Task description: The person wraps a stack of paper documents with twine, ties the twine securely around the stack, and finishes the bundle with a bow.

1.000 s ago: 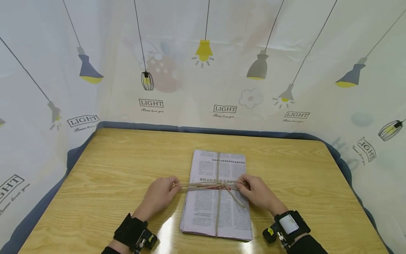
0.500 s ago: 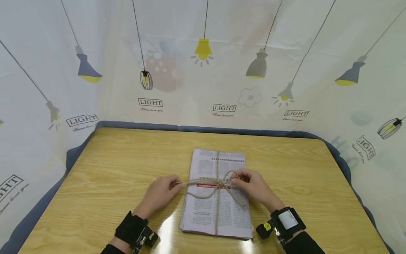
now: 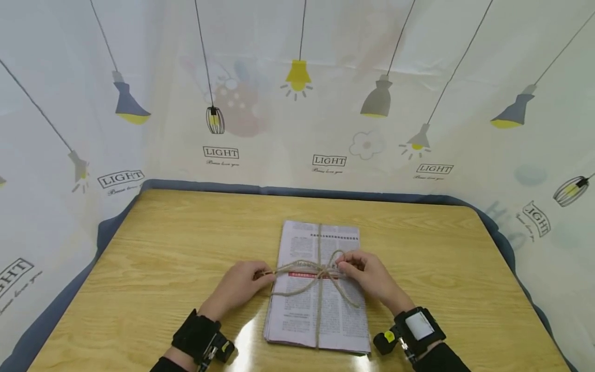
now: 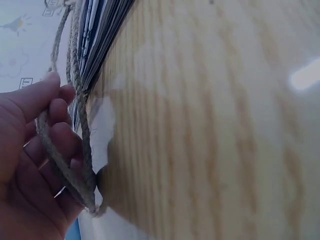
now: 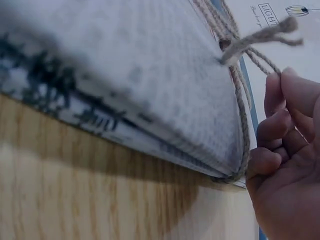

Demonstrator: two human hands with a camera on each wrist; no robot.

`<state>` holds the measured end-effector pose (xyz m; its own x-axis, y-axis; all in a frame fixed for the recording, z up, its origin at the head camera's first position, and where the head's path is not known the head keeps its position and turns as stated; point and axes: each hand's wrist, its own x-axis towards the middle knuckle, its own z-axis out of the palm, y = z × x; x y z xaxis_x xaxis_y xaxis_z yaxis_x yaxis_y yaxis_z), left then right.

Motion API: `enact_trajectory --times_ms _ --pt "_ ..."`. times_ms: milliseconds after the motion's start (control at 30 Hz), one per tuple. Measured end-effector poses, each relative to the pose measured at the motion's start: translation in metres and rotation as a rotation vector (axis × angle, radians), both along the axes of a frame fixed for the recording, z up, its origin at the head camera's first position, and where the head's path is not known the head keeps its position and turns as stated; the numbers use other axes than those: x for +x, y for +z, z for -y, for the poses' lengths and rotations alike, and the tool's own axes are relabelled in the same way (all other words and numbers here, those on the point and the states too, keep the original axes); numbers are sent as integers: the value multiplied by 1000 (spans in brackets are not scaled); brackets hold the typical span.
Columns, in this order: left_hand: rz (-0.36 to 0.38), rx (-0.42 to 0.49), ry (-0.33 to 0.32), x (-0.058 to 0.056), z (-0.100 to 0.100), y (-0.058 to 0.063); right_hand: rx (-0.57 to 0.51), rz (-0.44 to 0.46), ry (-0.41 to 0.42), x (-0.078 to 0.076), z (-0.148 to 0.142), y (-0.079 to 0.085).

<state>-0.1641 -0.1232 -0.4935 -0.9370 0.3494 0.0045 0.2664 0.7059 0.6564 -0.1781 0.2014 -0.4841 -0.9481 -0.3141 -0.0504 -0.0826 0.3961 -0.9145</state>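
Observation:
A stack of newspapers lies on the table, with twine crossing it both ways and knotted with loops near the middle. At the stack's left edge, my left hand pinches a strand of the twine between thumb and forefinger. The left wrist view shows that twine bending in a loop past the curled fingers of the hand. Over the right side, my right hand pinches a small loop. In the right wrist view, thumb and forefinger of that hand meet on the loop, beside frayed twine ends.
The wooden table surrounds the stack. A pale curtain printed with lamps hangs behind and along both sides, with a dark blue border at the table's far edge. Each wrist wears a black strap with a camera.
The left hand has shifted slightly right and its twine has slackened, with one strand now curving loose across the newspapers. The right hand has moved left and slightly up, a loop rising at its fingertips.

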Motion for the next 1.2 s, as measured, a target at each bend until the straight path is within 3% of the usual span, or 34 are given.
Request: enact_trajectory --times_ms 167,367,567,767,867,1000,1200 --pt "15 27 -13 -1 2 -1 107 -32 -2 2 1 1" --pt "44 87 -82 -3 9 -1 219 -114 -63 2 1 -5" --pt "53 143 -146 -5 15 0 225 -140 -119 3 2 -11" --pt "21 161 -171 -6 18 0 205 -206 -199 6 3 -16" --pt "50 171 -180 -9 19 -1 197 -196 -202 7 2 -15" --pt "109 200 -166 -15 18 3 107 -114 -174 5 0 -9" --pt "200 305 -109 -24 18 12 -207 105 -108 1 -2 0"
